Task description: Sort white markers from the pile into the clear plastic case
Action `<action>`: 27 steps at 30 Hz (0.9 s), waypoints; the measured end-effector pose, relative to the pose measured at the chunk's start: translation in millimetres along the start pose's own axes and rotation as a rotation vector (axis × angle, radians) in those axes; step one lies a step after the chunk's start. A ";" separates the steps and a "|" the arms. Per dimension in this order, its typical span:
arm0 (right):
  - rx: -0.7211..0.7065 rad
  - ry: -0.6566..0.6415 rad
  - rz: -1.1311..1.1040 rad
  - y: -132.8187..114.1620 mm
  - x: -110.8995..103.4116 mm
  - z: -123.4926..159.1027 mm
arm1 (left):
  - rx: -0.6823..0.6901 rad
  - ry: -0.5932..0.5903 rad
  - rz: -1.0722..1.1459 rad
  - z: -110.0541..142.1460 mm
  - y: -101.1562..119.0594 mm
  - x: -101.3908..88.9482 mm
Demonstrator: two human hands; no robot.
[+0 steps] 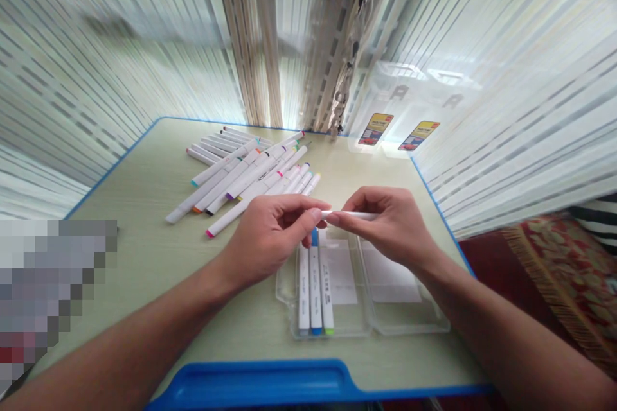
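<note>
white marker [349, 214] held level above open clear case [409, 314], right hand [385, 228] with fingers closed around its barrel, left hand [272, 241] with fingertips pinching its left end. three markers [314, 282] lie in case's left half; loose markers [241, 180] lie spread on table [135, 218], just beyond left hand.

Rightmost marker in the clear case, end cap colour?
Lime green on the marker, shown best in the head view.
</note>
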State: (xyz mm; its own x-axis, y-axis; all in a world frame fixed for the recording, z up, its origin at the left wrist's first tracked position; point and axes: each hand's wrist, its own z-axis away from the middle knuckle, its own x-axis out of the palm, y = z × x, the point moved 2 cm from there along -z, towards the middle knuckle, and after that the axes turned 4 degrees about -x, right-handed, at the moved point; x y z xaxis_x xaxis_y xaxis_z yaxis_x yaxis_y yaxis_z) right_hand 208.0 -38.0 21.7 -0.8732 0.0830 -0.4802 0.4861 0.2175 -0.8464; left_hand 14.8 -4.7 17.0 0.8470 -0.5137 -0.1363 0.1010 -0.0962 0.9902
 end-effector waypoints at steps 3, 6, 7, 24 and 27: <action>0.022 -0.001 -0.034 -0.9 0.3 -1.1 | -0.003 -0.008 -0.015 -0.2 -0.9 0.4; 0.048 -0.005 -0.108 -1.3 -0.3 -2.0 | -0.018 0.017 -0.034 -1.2 -1.8 0.3; 0.057 -0.005 -0.129 -1.4 -0.7 -2.2 | -0.024 0.035 -0.032 -1.7 -2.0 0.0; 0.165 -0.083 -0.547 7.8 0.3 -2.6 | -0.088 0.167 0.301 -9.1 -9.1 -7.6; 0.161 -0.084 -0.603 8.2 -0.5 -2.6 | -0.096 0.206 0.343 -10.2 -8.7 -9.2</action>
State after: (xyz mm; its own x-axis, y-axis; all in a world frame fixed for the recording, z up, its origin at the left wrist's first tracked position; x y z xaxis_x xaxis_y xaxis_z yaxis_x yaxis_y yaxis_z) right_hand 212.3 -33.8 15.5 -0.9929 -0.0868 0.0817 -0.0864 0.0520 -0.9949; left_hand 11.5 9.6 9.9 0.9261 -0.3194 0.2009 -0.1650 0.1361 0.9769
